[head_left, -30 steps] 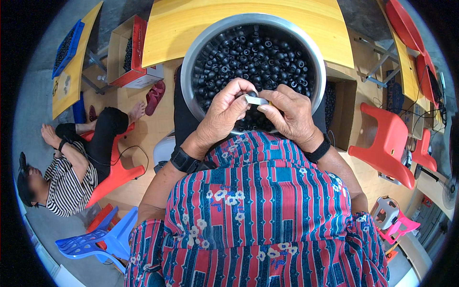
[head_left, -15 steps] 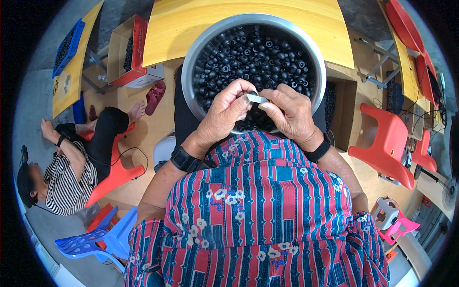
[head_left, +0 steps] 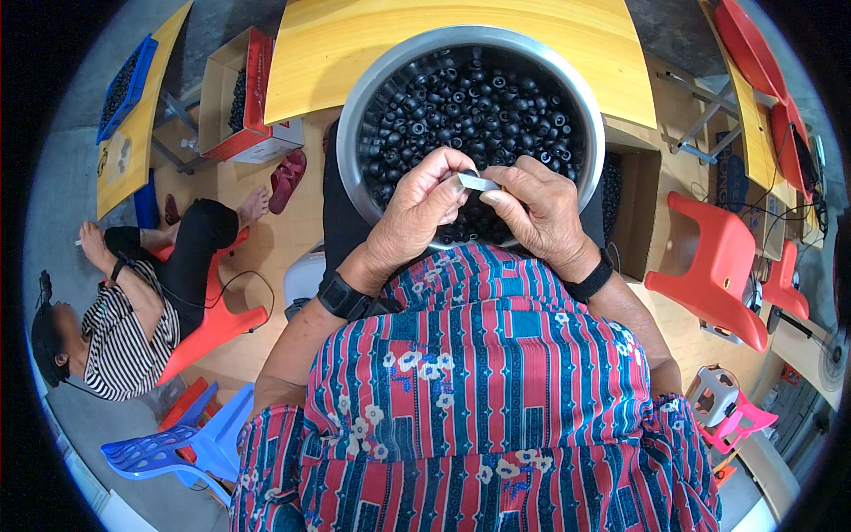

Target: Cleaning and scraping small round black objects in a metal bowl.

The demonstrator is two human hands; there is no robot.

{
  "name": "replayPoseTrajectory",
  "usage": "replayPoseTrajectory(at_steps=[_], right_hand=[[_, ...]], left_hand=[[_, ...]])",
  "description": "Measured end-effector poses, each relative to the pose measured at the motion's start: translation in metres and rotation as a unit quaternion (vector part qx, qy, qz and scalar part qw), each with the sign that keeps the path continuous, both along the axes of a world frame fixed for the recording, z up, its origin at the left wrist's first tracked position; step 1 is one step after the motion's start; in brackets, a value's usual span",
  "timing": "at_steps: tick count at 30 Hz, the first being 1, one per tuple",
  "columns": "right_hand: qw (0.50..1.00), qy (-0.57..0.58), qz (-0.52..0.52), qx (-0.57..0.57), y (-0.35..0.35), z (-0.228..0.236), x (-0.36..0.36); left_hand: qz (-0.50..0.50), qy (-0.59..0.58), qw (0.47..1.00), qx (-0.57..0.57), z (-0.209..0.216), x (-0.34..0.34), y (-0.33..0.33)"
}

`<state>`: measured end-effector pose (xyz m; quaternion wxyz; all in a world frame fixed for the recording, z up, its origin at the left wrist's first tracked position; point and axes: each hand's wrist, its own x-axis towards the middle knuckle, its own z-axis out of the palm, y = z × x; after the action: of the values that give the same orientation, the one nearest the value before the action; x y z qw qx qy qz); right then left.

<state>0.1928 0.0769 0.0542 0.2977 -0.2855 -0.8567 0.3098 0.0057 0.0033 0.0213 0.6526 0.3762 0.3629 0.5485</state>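
Over the near part of a large metal bowl [head_left: 592, 133], both my hands are brought together. Between the thumb and fingers of my left hand [head_left: 424, 197] is a small black round part [head_left: 471, 173], mostly covered by the fingers. My right hand [head_left: 538, 202] pinches the end of a small flat light-grey blade [head_left: 477, 183], which lies against the black part and reaches my left thumb. Many loose black round parts [head_left: 470, 111], several with a hole in the end, fill the bowl beneath my hands.
A yellow table [head_left: 355, 44] stands beyond the bowl. An open cardboard box [head_left: 636, 204] is at its right, near a red stool [head_left: 709, 266]. On the left, another person [head_left: 133, 328] sits on a red chair [head_left: 222, 310], near a red-and-white box [head_left: 257, 106].
My hands, the blade and the black part stay nearly still. The other person's hand has shifted slightly and now shows a small pale object.
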Motion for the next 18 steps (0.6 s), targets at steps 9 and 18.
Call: replayPoseTrajectory(at_steps=[9,18], right_hand=[[1.0,-0.003,-0.005,-0.021,-0.0013,-0.0008,-0.0043],[0.992,0.087,-0.016,-0.09,0.0042,-0.0082,-0.0031]], left_hand=[[0.008,0.005,1.0,0.002,-0.0032,-0.0029,0.0008],[-0.008,-0.004,1.0,-0.017,0.0033,-0.002,0.0011]])
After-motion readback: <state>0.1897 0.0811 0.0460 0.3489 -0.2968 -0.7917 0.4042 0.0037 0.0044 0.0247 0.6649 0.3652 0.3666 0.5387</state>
